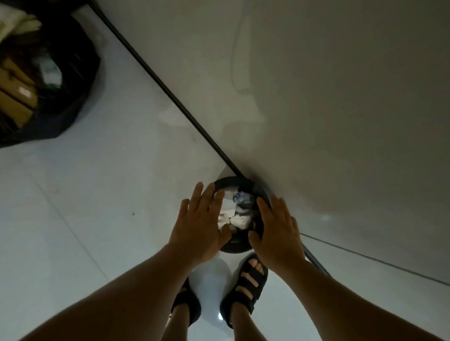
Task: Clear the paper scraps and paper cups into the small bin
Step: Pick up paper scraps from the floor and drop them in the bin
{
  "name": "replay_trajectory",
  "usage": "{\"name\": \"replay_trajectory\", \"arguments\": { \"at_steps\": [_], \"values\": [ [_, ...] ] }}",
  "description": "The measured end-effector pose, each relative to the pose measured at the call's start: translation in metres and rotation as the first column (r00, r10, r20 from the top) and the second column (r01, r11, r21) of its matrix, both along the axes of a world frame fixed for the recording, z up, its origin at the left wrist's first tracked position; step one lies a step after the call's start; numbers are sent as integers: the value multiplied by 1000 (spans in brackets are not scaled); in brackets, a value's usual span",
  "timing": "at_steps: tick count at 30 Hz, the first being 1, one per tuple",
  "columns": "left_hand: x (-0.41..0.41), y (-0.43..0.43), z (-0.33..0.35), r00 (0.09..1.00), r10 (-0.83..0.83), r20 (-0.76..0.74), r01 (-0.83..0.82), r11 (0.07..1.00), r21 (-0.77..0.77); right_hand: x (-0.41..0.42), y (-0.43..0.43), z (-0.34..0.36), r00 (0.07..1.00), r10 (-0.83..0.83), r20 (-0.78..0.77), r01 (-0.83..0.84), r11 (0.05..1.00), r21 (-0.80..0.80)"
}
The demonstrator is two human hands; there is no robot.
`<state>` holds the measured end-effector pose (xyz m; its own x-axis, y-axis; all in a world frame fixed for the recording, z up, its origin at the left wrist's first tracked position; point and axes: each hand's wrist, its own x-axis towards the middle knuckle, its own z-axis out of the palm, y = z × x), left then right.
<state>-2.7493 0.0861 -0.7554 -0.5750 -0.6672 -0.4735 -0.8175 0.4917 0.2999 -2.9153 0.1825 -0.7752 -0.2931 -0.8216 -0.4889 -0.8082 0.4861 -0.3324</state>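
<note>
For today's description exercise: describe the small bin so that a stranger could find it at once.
Follow the dark strip where the pale floor meets the wall, down to the person's sandalled feet. The small bin stands there, between two open hands. Unlike the big black bag far off, it is round, rigid and holds white paper scraps.

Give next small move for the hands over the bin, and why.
Probably draw both hands back. The left hand and right hand are open and empty over the small bin, which already holds white paper scraps; no loose scrap shows on the floor.
</note>
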Motion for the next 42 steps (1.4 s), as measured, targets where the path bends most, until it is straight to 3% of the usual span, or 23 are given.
{"name": "replay_trajectory", "arguments": {
  "at_steps": [7, 12, 16, 21, 25, 32, 42],
  "values": [
    [-3, 2, 134, 996, 67, -62, -66, 998, 12, -2, 26, 141, 989, -133, 58, 136, 989, -53],
    [-21, 16, 206, 993, -72, -93, 76, 996, 40, 10, 70, 219, 942, -332, 36, 333, 943, -23],
    [-40, 47, 271, 939, -298, -172, 302, 953, -5, 36, 121, 281, 847, -532, 8, 529, 841, -112],
    [-66, 100, 346, 825, -523, -215, 531, 847, -22, 75, 206, 334, 640, -768, -4, 760, 634, -143],
    [-85, 166, 389, 676, -720, -158, 719, 691, -71, 98, 287, 374, 434, -901, -2, 881, 425, -208],
    [-123, 356, 457, 304, -941, -150, 917, 332, -223, 135, 449, 421, 46, -998, 44, 922, 25, -386],
    [-62, 696, 481, -135, -982, -133, 960, -96, -262, 263, 733, 441, -344, -937, -54, 882, -304, -359]
  ]
}}
